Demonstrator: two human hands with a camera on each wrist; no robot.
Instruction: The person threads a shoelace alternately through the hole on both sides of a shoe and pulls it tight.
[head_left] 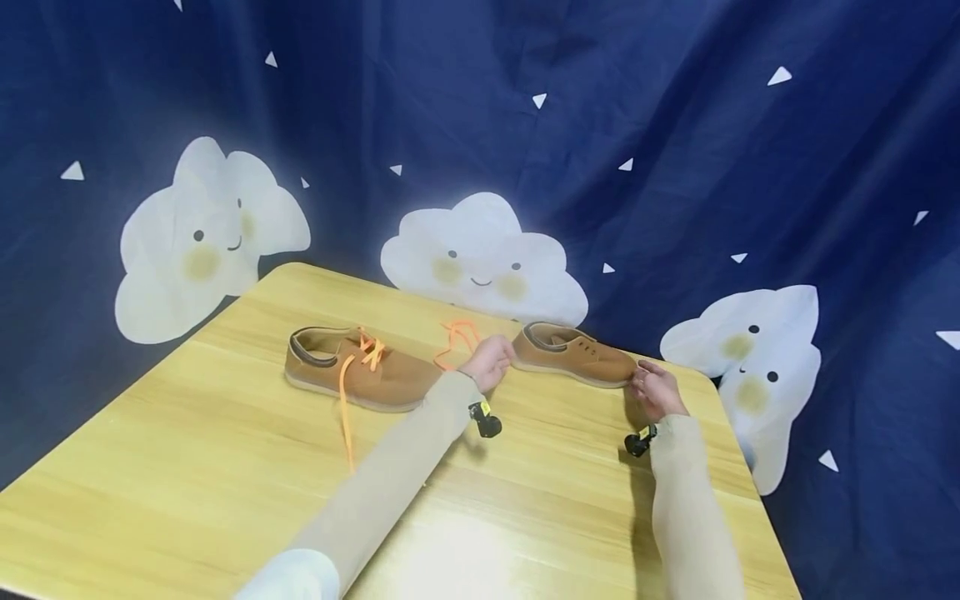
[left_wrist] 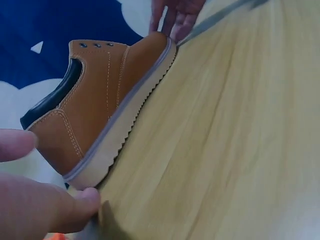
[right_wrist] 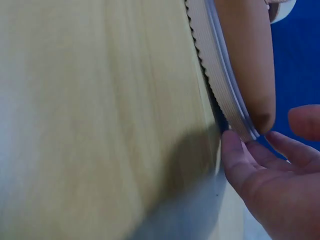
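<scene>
In the head view, a brown shoe (head_left: 577, 354) without a lace stands near the table's back edge. My left hand (head_left: 489, 362) holds its heel: in the left wrist view the thumb (left_wrist: 17, 145) overlaps the heel, and a fingertip (left_wrist: 89, 197) is at the sole's bottom edge. At the toe is my right hand (head_left: 656, 390). Its fingers (right_wrist: 235, 155) touch the toe end of the sole, while the thumb stands apart from the leather. Left of these, a matching brown shoe (head_left: 397, 375) carries an orange lace (head_left: 345, 408), partly threaded, with one long end trailing over the table.
A loose orange lace (head_left: 459, 333) lies on the wooden table (head_left: 187, 433) behind my left hand. The table's back edge runs close behind the laceless shoe, against a dark blue curtain (head_left: 480, 108) with white clouds. My left forearm crosses in front of the laced shoe's toe.
</scene>
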